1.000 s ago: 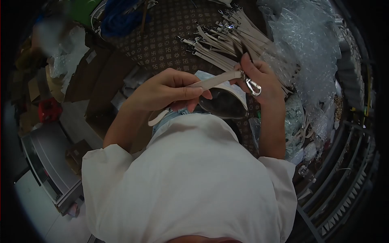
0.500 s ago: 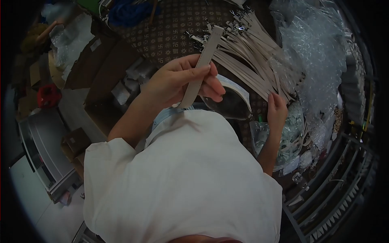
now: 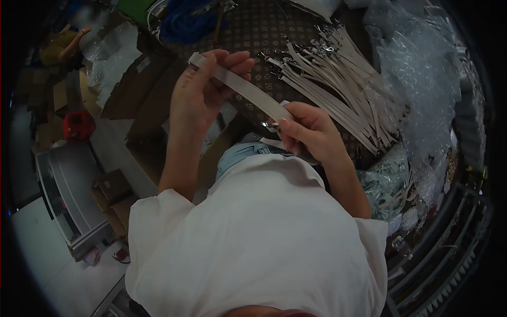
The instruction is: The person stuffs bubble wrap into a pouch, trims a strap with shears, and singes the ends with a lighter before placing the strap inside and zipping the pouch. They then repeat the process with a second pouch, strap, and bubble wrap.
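Note:
A pale beige stitched strap (image 3: 248,93) stretches slantwise between my two hands. My left hand (image 3: 194,92) pinches its upper end between thumb and fingers. At the lower end, my right hand (image 3: 317,132) grips the strap, beside a shiny metal clasp (image 3: 270,125). Just beyond my right hand lies a fanned heap of similar straps (image 3: 338,90), many with metal clips at their far ends. My fingers hide part of each strap end.
Clear plastic wrap (image 3: 417,90) lies right of the heap on the patterned cloth (image 3: 248,39). A blue bundle (image 3: 185,21) sits at the back. Left are an open cardboard box (image 3: 153,124) and a red object (image 3: 78,125). Another person's arm (image 3: 73,46) shows at far left.
My right hand has come from beside the strap heap to grip the strap's lower end. My left hand has moved left, and the strap has swung to slope down rightward. The view has shifted slightly.

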